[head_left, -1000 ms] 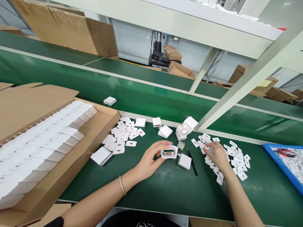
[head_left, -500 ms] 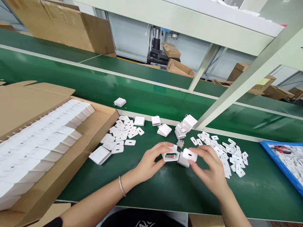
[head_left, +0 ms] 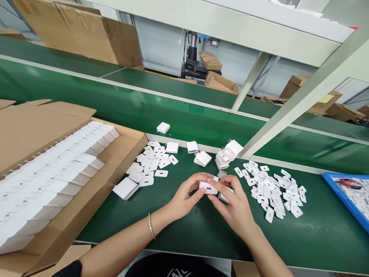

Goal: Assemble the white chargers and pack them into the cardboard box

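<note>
Both hands meet over the green mat point(head_left: 201, 227) at its middle. My left hand point(head_left: 184, 198) grips a white charger body point(head_left: 208, 187) from the left, fingers curled round it. My right hand point(head_left: 235, 204) presses a small white end cap with a slot onto the charger's open face, fingers pinched. Another white charger point(head_left: 223, 197) lies partly hidden under my right fingers. A pile of white end caps point(head_left: 273, 190) lies just right of my right hand.
A cardboard box point(head_left: 115, 169) of packed white chargers stands at the left. More white caps point(head_left: 152, 163) and loose chargers point(head_left: 227, 154) lie behind the hands. One charger point(head_left: 163, 127) rides the green belt. A blue tray point(head_left: 346, 196) is at the right edge.
My right hand left the cap pile with one cap, came left and set it against the charger in my left hand. The lone charger on the belt drifted right.
</note>
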The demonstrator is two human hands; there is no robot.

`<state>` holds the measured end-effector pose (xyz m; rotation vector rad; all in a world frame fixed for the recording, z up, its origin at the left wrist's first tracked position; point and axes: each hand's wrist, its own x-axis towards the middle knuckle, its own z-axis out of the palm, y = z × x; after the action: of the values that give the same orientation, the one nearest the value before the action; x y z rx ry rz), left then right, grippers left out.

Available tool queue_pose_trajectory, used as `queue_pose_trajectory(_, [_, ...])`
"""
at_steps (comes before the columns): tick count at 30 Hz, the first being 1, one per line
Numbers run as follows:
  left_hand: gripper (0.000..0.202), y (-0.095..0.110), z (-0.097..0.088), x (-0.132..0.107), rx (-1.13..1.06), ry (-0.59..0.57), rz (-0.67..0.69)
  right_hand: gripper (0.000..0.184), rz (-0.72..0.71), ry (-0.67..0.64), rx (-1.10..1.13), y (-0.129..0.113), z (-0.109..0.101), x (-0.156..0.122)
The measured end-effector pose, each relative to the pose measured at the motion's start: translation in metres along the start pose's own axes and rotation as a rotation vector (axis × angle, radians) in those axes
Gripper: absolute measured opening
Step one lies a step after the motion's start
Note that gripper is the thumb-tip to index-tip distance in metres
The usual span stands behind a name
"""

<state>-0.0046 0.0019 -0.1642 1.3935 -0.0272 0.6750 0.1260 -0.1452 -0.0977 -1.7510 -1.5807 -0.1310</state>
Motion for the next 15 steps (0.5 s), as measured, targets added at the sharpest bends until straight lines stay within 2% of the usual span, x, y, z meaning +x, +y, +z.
queue_pose_trajectory(4, [0.022,0.004,0.004,-0.001,-0.009,-0.015,0.048,0.035,0.312,-0.076,0.270,0.000,0.009,-0.003])
queue_pose_trajectory(6, [0.026,0.006,0.004,-0.002,0.030,-0.032,0.062,0.037,0.413,-0.121,0.403,0.002,0.015,-0.004])
queue_pose_trajectory(9, [0.028,0.005,0.001,-0.001,0.133,-0.016,0.087,0.044,0.533,-0.104,0.556,0.005,0.026,-0.004])
queue_pose_trajectory(12, [0.029,0.002,-0.004,-0.001,0.234,0.026,0.084,0.044,0.574,-0.086,0.692,0.010,0.035,-0.002])
queue_pose_trajectory(15, [0.036,0.000,-0.009,0.001,0.328,0.019,0.074,0.038,0.517,0.000,0.681,0.016,0.043,-0.004])
